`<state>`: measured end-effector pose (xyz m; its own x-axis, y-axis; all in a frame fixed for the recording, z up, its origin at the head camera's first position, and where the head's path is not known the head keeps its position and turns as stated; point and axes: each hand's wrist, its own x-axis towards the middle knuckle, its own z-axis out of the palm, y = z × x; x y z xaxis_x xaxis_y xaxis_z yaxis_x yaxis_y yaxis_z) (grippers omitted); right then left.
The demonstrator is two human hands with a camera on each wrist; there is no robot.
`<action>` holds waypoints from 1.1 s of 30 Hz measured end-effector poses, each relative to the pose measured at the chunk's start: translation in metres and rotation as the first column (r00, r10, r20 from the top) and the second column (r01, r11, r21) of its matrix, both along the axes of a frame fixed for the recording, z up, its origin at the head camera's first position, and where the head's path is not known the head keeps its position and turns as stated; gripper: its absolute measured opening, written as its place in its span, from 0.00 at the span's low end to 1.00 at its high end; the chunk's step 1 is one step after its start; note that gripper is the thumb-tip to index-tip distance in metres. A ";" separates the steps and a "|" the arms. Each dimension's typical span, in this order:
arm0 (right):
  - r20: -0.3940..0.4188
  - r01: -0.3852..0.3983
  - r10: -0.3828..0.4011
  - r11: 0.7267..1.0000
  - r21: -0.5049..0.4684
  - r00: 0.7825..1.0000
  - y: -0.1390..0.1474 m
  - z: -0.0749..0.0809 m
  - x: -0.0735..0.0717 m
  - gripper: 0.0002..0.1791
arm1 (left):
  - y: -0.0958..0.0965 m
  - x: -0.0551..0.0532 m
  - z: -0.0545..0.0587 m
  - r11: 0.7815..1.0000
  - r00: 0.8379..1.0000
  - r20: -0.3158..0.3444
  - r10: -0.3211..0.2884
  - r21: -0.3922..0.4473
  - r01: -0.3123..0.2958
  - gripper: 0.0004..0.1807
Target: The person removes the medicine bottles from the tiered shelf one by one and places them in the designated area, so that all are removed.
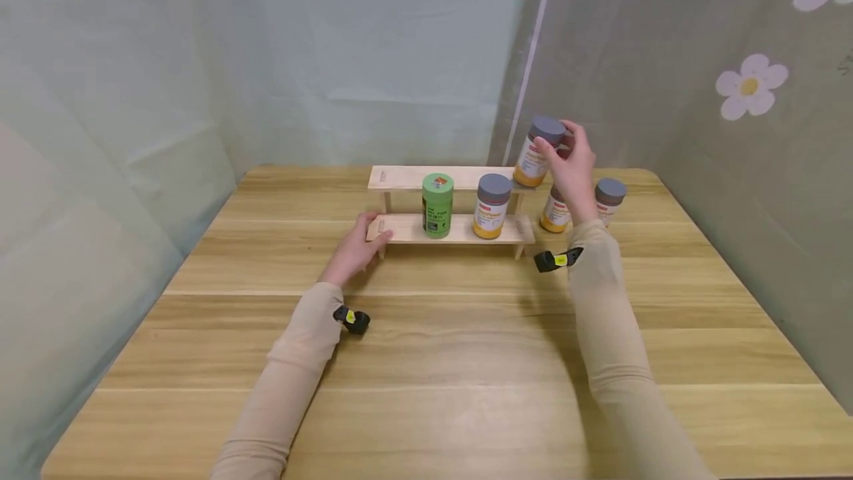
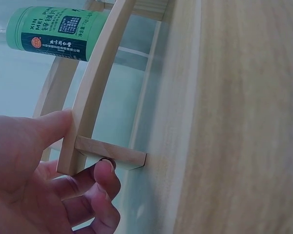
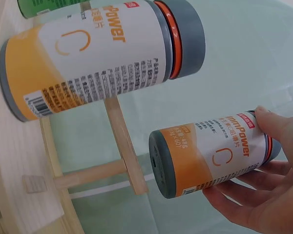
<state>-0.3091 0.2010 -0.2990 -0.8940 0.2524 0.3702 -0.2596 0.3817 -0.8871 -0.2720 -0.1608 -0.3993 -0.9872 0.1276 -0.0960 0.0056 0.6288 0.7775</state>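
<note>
Right hand (image 1: pixel 574 161) clamped on tilted bottle (image 1: pixel 538 148), upper right of centre, just above rack (image 1: pixel 400 178) top shelf; left hand (image 1: pixel 356 247) pinching, apparently, lower shelf end.

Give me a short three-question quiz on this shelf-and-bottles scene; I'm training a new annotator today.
1. True or false: the right hand holds a grey-capped bottle up in the air, near the upper tier of the wooden rack.
2. What does the left hand grip? A) the green canister B) the rack's lower shelf end C) a bottle cap
3. How many containers stand on the lower shelf?

Key: 1 true. 2 B. 3 Two: the green canister and an orange-and-white bottle.
</note>
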 end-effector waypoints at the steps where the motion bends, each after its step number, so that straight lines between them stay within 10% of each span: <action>1: -0.003 0.000 0.000 1.000 0.003 1.000 0.001 0.000 0.001 0.33 | 0.000 0.000 0.000 1.000 1.000 0.001 0.000 -0.001 0.000 0.38; 33: -0.024 0.072 -0.073 0.996 -0.050 0.997 0.039 -0.005 0.027 0.32 | 0.009 0.004 0.000 1.000 1.000 -0.004 -0.013 -0.015 0.013 0.38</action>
<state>-0.2818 0.2400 -0.3036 -0.8631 0.3347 0.3782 -0.2553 0.3569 -0.8986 -0.2680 -0.1522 -0.3989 -0.9859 0.1386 -0.0943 0.0166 0.6406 0.7677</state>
